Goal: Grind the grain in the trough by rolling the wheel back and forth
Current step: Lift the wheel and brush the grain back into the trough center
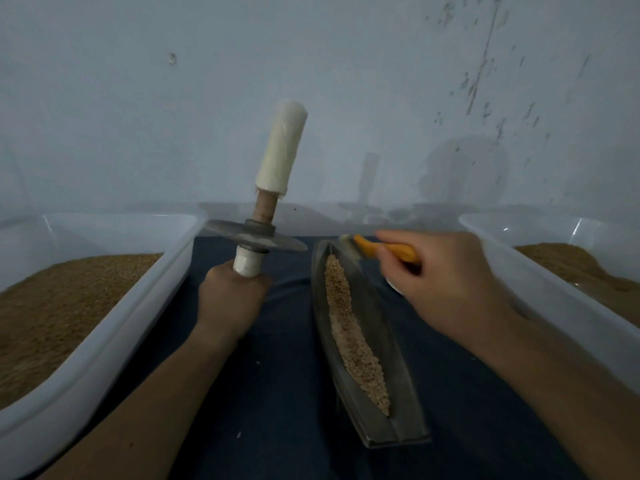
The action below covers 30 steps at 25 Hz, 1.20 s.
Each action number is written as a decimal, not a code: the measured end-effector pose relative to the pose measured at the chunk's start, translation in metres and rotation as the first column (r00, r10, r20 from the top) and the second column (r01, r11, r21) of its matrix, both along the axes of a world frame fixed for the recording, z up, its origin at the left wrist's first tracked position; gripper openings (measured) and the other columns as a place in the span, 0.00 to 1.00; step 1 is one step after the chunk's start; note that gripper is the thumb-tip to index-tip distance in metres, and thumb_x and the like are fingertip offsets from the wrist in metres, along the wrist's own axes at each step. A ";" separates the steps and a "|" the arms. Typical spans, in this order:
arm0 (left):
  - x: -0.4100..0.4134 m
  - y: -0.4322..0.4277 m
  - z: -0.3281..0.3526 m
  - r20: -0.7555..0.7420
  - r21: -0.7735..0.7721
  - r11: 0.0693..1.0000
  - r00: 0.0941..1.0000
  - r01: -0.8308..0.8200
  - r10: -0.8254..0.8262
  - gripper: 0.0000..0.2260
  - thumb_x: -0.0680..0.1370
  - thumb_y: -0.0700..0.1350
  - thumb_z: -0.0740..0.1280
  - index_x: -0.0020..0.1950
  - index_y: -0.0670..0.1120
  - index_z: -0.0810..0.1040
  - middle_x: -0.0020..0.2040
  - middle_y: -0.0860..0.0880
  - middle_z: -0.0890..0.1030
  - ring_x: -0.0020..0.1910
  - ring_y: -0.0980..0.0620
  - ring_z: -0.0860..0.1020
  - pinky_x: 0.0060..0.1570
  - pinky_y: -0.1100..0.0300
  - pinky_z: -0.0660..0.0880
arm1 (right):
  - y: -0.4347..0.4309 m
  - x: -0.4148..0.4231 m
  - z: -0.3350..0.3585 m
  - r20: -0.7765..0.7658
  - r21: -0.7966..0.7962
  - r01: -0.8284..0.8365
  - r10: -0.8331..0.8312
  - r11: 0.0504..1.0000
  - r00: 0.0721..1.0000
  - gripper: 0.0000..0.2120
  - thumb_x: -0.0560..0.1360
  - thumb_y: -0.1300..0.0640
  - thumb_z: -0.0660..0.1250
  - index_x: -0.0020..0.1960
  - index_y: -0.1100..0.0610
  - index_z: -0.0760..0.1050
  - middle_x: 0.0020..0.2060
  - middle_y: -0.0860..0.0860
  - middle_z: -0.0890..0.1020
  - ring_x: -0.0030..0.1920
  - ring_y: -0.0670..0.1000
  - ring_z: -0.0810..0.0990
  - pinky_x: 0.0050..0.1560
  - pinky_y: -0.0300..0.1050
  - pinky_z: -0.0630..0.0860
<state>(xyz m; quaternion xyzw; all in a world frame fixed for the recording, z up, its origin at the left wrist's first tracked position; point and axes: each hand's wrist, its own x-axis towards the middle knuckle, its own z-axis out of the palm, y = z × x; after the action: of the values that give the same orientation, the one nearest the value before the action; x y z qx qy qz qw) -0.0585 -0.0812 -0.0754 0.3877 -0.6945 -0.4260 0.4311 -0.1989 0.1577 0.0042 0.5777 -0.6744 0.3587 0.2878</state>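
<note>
Now, left hand (232, 299) curled tight round the wheel (254, 235) handle, wheel upright left of centre, outside the trough (381, 341) | right hand (446, 282) holds orange brush (398, 251) at trough's upper end | grain (349, 330) lies along trough

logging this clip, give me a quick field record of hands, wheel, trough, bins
left hand: grips the wheel by its lower handle
wheel: axle upright, off the trough
right hand: holds orange brush at trough's far end
trough: on blue cloth, grain strip along its groove
side bins: left bin, right bin, both part filled, brown
</note>
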 end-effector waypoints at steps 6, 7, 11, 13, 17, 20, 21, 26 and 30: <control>0.001 0.006 0.001 0.059 -0.075 0.996 0.997 0.048 -0.044 0.04 0.65 0.49 0.70 0.34 0.57 0.76 0.28 0.53 0.79 0.25 0.55 0.75 0.26 0.59 0.69 | -0.053 0.020 -0.003 -0.125 0.390 0.206 -0.170 0.898 0.977 0.14 0.83 0.51 0.58 0.44 0.54 0.76 0.37 0.48 0.77 0.38 0.50 0.77 0.42 0.52 0.77; 0.001 0.007 0.001 0.066 -0.084 0.995 0.997 0.049 -0.044 0.04 0.65 0.49 0.70 0.34 0.58 0.77 0.28 0.54 0.79 0.24 0.56 0.75 0.26 0.60 0.68 | -0.054 0.020 -0.007 -0.120 0.402 0.210 -0.176 0.891 0.977 0.14 0.84 0.50 0.58 0.46 0.54 0.77 0.38 0.48 0.78 0.39 0.50 0.77 0.43 0.51 0.77; 0.000 0.004 0.000 0.068 -0.071 0.996 0.997 0.052 -0.047 0.03 0.65 0.50 0.70 0.34 0.57 0.77 0.28 0.55 0.79 0.24 0.57 0.74 0.26 0.61 0.67 | -0.041 0.030 -0.010 -0.033 0.438 0.141 -0.141 0.888 0.989 0.15 0.84 0.48 0.57 0.50 0.52 0.80 0.37 0.47 0.80 0.37 0.46 0.78 0.43 0.47 0.77; -0.001 0.001 -0.002 0.044 -0.048 0.998 0.998 0.052 -0.049 0.04 0.65 0.50 0.70 0.33 0.53 0.77 0.28 0.54 0.79 0.25 0.56 0.74 0.26 0.60 0.68 | -0.028 0.040 -0.010 -0.023 0.482 0.127 -0.133 0.867 0.991 0.15 0.84 0.47 0.57 0.47 0.51 0.80 0.35 0.45 0.79 0.35 0.45 0.77 0.41 0.44 0.76; -0.001 0.000 -0.002 -0.008 0.002 0.999 0.999 0.048 -0.048 0.08 0.64 0.51 0.71 0.32 0.48 0.76 0.28 0.51 0.79 0.29 0.50 0.76 0.29 0.57 0.71 | -0.004 0.060 -0.007 -0.043 0.460 0.136 -0.131 0.877 0.990 0.15 0.83 0.47 0.59 0.41 0.49 0.77 0.30 0.45 0.75 0.32 0.46 0.75 0.38 0.46 0.75; -0.001 0.000 -0.001 -0.015 0.018 0.999 0.999 0.048 -0.048 0.07 0.63 0.51 0.70 0.31 0.49 0.76 0.27 0.52 0.78 0.28 0.50 0.76 0.28 0.56 0.71 | -0.010 0.054 0.003 -0.066 0.352 0.196 -0.185 0.915 0.981 0.14 0.82 0.49 0.60 0.41 0.50 0.78 0.30 0.45 0.76 0.31 0.45 0.75 0.37 0.47 0.76; -0.001 0.000 -0.002 -0.018 0.019 0.999 0.999 0.051 -0.050 0.07 0.63 0.51 0.70 0.31 0.49 0.76 0.27 0.52 0.78 0.28 0.50 0.75 0.28 0.56 0.71 | -0.017 0.049 0.005 -0.078 0.337 0.218 -0.204 0.916 0.976 0.15 0.83 0.50 0.60 0.41 0.51 0.78 0.31 0.45 0.77 0.32 0.45 0.75 0.37 0.48 0.76; -0.002 0.001 0.000 -0.017 0.005 0.997 0.997 0.071 -0.071 0.03 0.64 0.51 0.70 0.32 0.58 0.77 0.26 0.54 0.77 0.27 0.53 0.74 0.27 0.58 0.69 | -0.051 0.028 0.004 -0.073 0.398 0.256 -0.248 0.881 0.966 0.17 0.84 0.51 0.58 0.43 0.55 0.79 0.33 0.48 0.78 0.33 0.48 0.76 0.41 0.49 0.77; -0.002 0.000 -0.001 -0.018 0.016 0.998 0.998 0.057 -0.057 0.02 0.64 0.50 0.70 0.32 0.55 0.77 0.26 0.55 0.77 0.27 0.52 0.75 0.27 0.59 0.69 | -0.034 0.039 -0.005 0.008 0.461 0.159 -0.183 0.873 0.983 0.17 0.82 0.50 0.60 0.38 0.52 0.77 0.28 0.47 0.75 0.29 0.46 0.74 0.32 0.40 0.69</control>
<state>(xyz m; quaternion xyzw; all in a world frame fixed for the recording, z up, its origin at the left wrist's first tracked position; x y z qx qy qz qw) -0.0603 -0.0815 -0.0763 0.3676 -0.6979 -0.4472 0.4218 -0.1597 0.1238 -0.0004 0.5578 -0.7955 0.1773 0.1568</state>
